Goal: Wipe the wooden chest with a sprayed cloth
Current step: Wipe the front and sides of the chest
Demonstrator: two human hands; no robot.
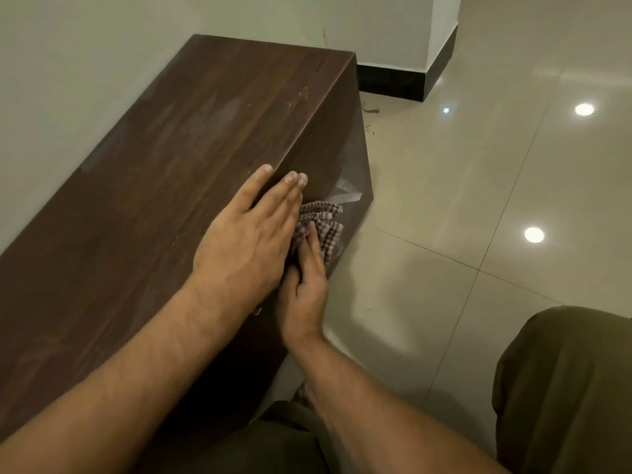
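Observation:
A long dark wooden chest (178, 138) stands against the wall, its dusty top running from near left to far centre. My left hand (246, 234) lies flat on the top at the front edge, fingers together, holding nothing. Just below it, my right hand (304, 289) presses a checked cloth (323, 224) against the chest's front face. Pale wet smears show on the front face beyond the cloth. Part of the cloth is hidden under my hands.
A glossy beige tiled floor (478, 200) spreads to the right, with ceiling lights reflected in it. A white wall with black skirting (393, 82) stands behind the chest's far end. My knee in olive trousers (564, 388) is at the lower right.

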